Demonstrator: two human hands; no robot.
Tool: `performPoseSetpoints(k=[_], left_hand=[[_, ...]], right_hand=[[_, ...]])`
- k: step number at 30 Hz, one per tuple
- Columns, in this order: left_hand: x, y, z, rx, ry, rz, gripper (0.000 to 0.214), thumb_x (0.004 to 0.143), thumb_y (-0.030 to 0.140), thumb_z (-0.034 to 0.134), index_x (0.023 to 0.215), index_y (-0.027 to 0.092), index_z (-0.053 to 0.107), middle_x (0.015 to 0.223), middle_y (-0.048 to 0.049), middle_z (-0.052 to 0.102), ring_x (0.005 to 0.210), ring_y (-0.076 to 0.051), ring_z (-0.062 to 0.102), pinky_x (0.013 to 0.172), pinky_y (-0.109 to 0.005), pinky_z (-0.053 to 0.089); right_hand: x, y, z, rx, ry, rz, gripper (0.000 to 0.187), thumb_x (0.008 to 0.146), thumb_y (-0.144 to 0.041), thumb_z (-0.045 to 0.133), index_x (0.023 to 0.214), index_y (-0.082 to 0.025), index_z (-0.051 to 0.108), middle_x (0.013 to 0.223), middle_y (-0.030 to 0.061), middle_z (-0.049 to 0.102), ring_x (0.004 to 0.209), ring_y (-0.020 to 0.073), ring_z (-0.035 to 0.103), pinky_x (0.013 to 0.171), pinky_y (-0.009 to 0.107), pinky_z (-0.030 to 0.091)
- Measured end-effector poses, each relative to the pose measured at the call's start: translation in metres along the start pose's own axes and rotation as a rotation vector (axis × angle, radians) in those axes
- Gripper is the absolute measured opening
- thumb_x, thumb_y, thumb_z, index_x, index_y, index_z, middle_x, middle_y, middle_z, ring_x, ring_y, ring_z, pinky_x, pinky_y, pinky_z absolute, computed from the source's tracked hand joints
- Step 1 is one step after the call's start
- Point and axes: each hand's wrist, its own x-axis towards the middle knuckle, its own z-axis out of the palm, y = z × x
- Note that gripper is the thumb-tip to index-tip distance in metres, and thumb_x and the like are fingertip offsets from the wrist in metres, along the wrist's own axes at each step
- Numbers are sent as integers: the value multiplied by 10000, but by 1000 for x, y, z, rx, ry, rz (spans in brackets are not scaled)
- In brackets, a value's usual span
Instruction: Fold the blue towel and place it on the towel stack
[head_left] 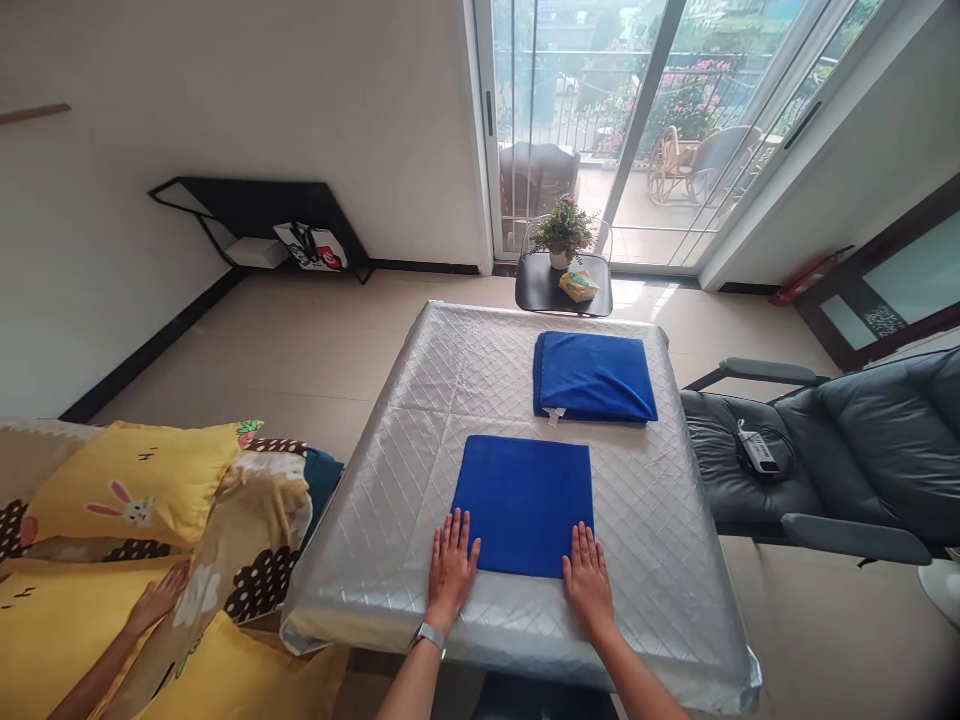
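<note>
A blue cloth (pixel 529 500), folded into a flat square, lies near the front of the silver quilted table cover (pixel 397 500). My left hand (pixel 452 565) rests flat at its lower left corner, fingers stretched out, with a watch on the wrist. At the lower right corner my right hand (pixel 587 575) lies flat as well, fingertips over the cloth's edge. Neither hand grips anything. Farther back on the table sits a second, thicker folded blue cloth (pixel 596 375), a small white tag showing at its front left.
Left of the table, another person's hand (pixel 161 600) rests among yellow pillows (pixel 142 480). A grey armchair (pixel 757 470) holding a power strip (pixel 759 450) stands at the right. Beyond the table, a black chair (pixel 536 285) carries a potted plant (pixel 562 235) and a tissue pack (pixel 579 286).
</note>
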Motion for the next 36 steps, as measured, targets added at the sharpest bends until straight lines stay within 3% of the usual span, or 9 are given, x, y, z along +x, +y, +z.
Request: performPoseSetpoints(k=[2, 6, 10, 13, 17, 22, 25, 29, 36], left_hand=[[-3, -10, -2, -15, -4, -6, 646, 1043, 440, 284, 1596, 248, 9, 1666, -54, 182, 1535, -225, 176, 1243, -498, 226], [-2, -8, -4, -12, -10, -9, 656, 1042, 452, 282, 1596, 237, 4, 1668, -65, 177, 1536, -232, 172, 1242, -495, 233], [-2, -8, -8, -4, -23, 3, 650, 1043, 443, 289, 1599, 244, 18, 1667, -62, 179, 1534, -230, 178, 1242, -496, 234], [0, -1, -10, 6, 3, -20, 668, 1040, 444, 306, 1602, 231, 17, 1667, -76, 170, 1531, -240, 191, 1247, -515, 215], [15, 50, -7, -25, 43, -32, 672, 1038, 383, 323, 1605, 178, 27, 1663, -109, 159, 1529, -258, 196, 1239, -512, 246], [53, 145, 8, -147, -100, 324, 638, 1036, 365, 329, 1606, 215, 84, 1659, -54, 184, 1526, -216, 205, 1231, -448, 292], [70, 167, 20, -167, -115, 369, 631, 1038, 395, 323, 1604, 209, 114, 1660, -41, 177, 1530, -197, 187, 1243, -429, 271], [75, 142, 27, -121, -76, 284, 639, 1033, 423, 346, 1601, 229, 125, 1656, -47, 193, 1528, -211, 200, 1240, -464, 267], [63, 37, 14, 10, 59, -70, 640, 1045, 440, 285, 1598, 205, 64, 1656, -99, 187, 1529, -251, 200, 1238, -516, 227]], right_hand=[[-1, -1, -4, 5, -12, 2, 659, 1045, -449, 211, 1595, -163, -12, 1656, 70, 171, 1530, 224, 183, 1241, 450, 177], [5, -5, -17, 2, -8, 18, 638, 1049, -441, 198, 1604, -169, 38, 1649, 68, 205, 1524, 223, 209, 1239, 449, 181], [35, -5, -24, 13, 43, 25, 630, 1052, -425, 188, 1608, -141, 105, 1647, 88, 215, 1528, 224, 192, 1240, 446, 173], [59, -2, -17, 16, 65, 38, 626, 1052, -401, 168, 1598, -95, 170, 1639, 120, 235, 1530, 225, 182, 1238, 448, 170], [68, 3, -4, 16, 62, 49, 635, 1047, -402, 183, 1584, -66, 227, 1637, 138, 236, 1533, 225, 167, 1240, 450, 155], [63, 4, 0, 7, 38, 55, 614, 1036, -342, 195, 1580, -61, 242, 1641, 134, 223, 1538, 221, 143, 1241, 443, 146], [63, 4, -1, 14, 39, 52, 598, 1028, -281, 180, 1588, -75, 214, 1644, 123, 217, 1539, 208, 137, 1242, 440, 143], [65, 3, -2, 26, 26, 74, 623, 1037, -360, 207, 1586, -67, 211, 1643, 134, 210, 1539, 215, 136, 1244, 446, 136], [66, -2, -10, 52, -33, 114, 638, 1039, -401, 159, 1576, -71, 259, 1646, 115, 208, 1540, 209, 134, 1250, 440, 108]])
